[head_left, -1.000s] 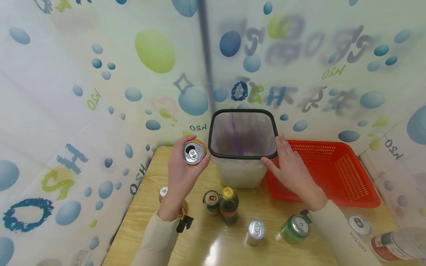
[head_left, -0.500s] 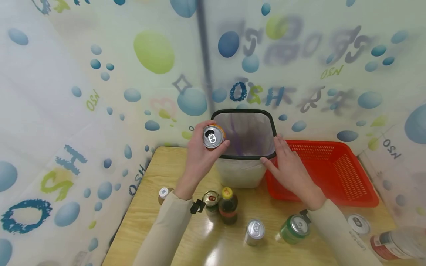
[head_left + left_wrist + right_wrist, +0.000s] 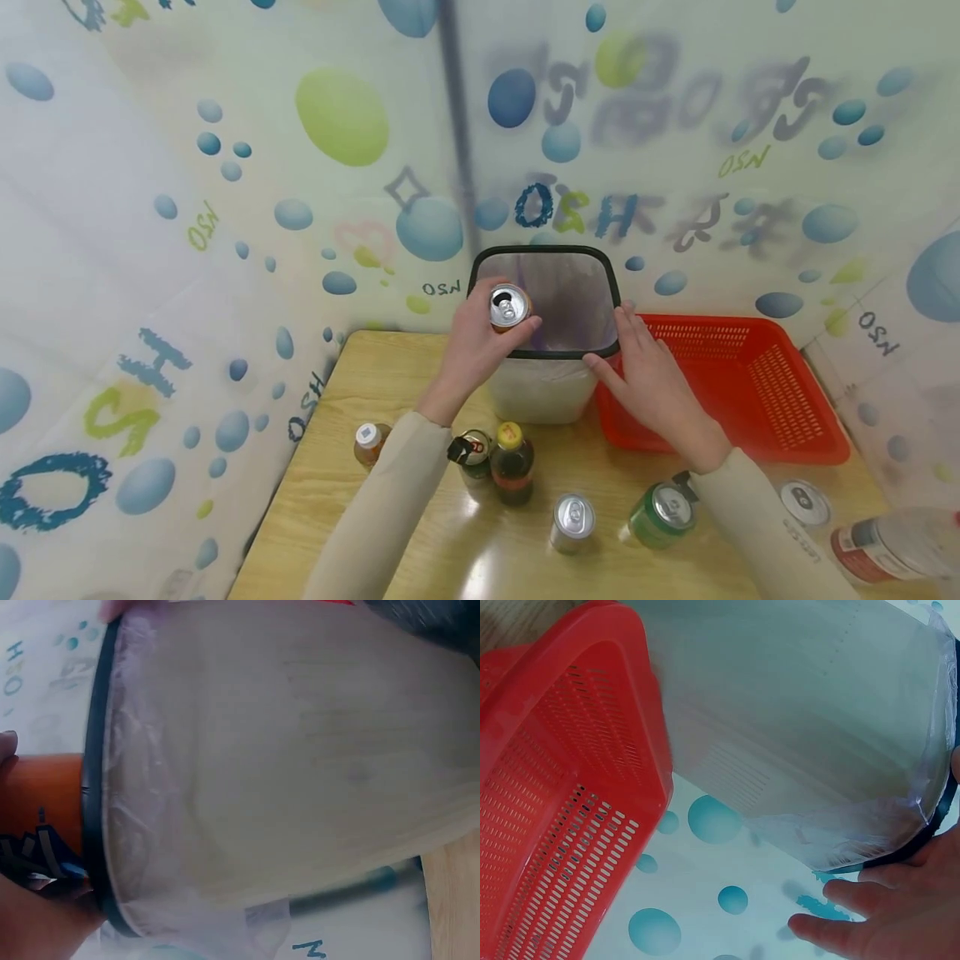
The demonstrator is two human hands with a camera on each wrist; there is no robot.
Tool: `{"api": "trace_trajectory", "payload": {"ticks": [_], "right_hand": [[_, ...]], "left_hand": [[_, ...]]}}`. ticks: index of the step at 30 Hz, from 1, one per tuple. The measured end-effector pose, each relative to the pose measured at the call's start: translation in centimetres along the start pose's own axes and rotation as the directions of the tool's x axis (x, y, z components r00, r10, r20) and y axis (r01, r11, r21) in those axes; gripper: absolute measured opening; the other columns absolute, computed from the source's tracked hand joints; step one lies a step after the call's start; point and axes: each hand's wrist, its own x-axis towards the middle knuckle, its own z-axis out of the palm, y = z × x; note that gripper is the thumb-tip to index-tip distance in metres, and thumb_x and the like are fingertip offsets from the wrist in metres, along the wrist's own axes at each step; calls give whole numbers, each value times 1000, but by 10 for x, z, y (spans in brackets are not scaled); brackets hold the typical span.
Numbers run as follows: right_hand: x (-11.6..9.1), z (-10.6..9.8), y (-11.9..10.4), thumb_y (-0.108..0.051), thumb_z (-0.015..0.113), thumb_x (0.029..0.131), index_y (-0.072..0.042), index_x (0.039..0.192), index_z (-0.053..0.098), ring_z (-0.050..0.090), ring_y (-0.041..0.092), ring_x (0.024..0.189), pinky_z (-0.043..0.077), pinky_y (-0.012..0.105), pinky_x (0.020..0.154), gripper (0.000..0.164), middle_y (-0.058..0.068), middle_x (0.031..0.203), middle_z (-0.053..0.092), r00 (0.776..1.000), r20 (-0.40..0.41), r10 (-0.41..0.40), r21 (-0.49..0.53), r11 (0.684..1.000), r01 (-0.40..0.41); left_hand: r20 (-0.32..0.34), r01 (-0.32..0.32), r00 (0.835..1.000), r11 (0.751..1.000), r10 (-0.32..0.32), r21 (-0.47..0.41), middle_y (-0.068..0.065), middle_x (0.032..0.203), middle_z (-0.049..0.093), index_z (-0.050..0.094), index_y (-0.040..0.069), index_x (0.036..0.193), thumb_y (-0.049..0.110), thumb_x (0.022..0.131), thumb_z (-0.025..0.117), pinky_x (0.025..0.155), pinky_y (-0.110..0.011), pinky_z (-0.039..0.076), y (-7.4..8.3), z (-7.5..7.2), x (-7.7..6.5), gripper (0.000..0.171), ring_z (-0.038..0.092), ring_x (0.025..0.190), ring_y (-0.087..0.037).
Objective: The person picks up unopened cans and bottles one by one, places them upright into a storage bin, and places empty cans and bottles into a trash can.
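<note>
An orange drink can point(image 3: 510, 306) with an opened silver top is gripped upright by my left hand point(image 3: 477, 337). It is over the left part of the trash bin point(image 3: 542, 392), which is white with a black rim and a clear liner. In the left wrist view the can's orange side point(image 3: 41, 799) shows just past the black rim point(image 3: 94, 772). My right hand point(image 3: 660, 387) rests at the bin's right front corner, thumb at the front rim and fingers straight along the side. The right wrist view shows those extended fingers point(image 3: 855, 900) beside the rim.
A red basket point(image 3: 817, 417) stands right of the bin. Nearer on the wooden table are a white-capped bottle point(image 3: 369, 442), a dark can point(image 3: 476, 471), a yellow-capped cola bottle point(image 3: 513, 475), a silver can point(image 3: 572, 523), a green can point(image 3: 662, 517), another can point(image 3: 805, 502) and a clear bottle point(image 3: 892, 546).
My left hand has carried the orange can rightward and slightly up, from beside the bin to over its left part. My right hand has stayed at the bin's rim.
</note>
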Motion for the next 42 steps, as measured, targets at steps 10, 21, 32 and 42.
{"api": "trace_trajectory", "payload": {"ticks": [10,21,32,42], "right_hand": [[1,0,0,-62,50,102,-6,166,-1,8,42,157,20,66,118,99,18,172,0,1000,14,2,4,1000,-2],[0,1,-1,-62,49,103,-3,165,0,10,44,156,22,66,117,99,18,172,-1,1000,9,2,4,1000,-2],[1,2,-1,-60,51,102,-4,166,0,10,43,156,23,65,118,99,19,172,1,1000,13,5,7,1000,-5],[1,2,-1,-63,48,102,-5,166,-2,9,42,157,21,65,118,99,18,172,-1,1000,23,8,20,1000,-9]], "left_hand": [[91,42,994,972,-65,233,-8,124,58,59,9,132,45,87,82,94,-48,52,-11,8,13,62,61,106,-25],[125,8,990,923,-60,384,-13,130,60,53,8,142,48,87,83,97,-55,50,-12,14,13,74,62,111,-27],[177,9,980,902,-94,431,-15,157,48,36,11,161,50,85,83,109,-57,45,-12,14,14,97,54,137,-34],[113,-105,991,930,69,353,-14,146,58,60,5,141,30,99,73,111,-45,46,-17,14,8,51,56,133,-29]]}}
